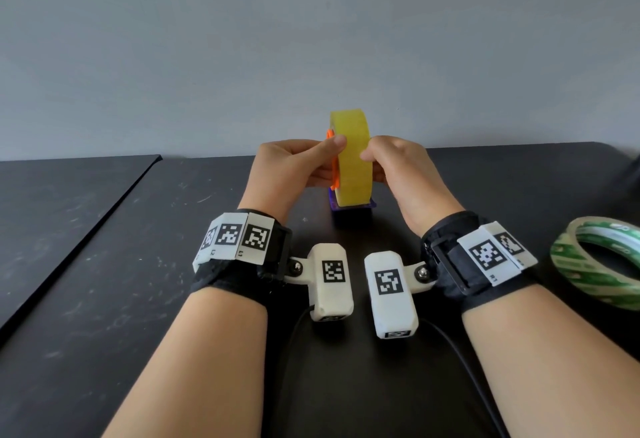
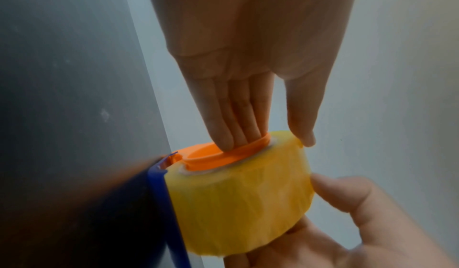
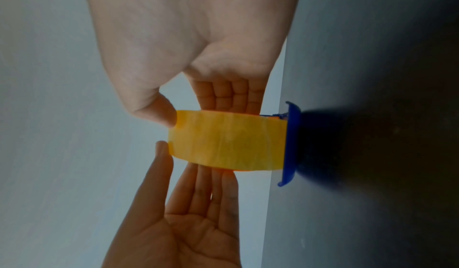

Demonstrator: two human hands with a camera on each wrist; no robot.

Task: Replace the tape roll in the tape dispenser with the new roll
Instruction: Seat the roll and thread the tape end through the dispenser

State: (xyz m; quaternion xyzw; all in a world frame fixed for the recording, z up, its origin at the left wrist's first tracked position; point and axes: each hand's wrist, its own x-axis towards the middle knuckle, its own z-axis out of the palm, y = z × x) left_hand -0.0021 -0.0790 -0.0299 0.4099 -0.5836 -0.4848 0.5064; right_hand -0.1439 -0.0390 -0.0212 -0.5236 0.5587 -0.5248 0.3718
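A yellow tape roll (image 1: 351,157) stands on edge over the blue tape dispenser (image 1: 349,210) on the black table. An orange hub (image 1: 331,163) sits in the roll's left face. My left hand (image 1: 330,160) holds the roll from the left: its fingers press into the orange hub (image 2: 211,158) and its thumb lies on the rim. My right hand (image 1: 372,163) grips the roll from the right, thumb on the rim and fingers on the far face. In the right wrist view the roll (image 3: 228,140) meets the dispenser's blue edge (image 3: 290,144).
A green-printed tape roll (image 1: 599,261) lies flat on the table at the right, near my right wrist. The black table (image 1: 138,299) ends at a grey wall behind the dispenser. A seam in the tabletop runs diagonally at the left.
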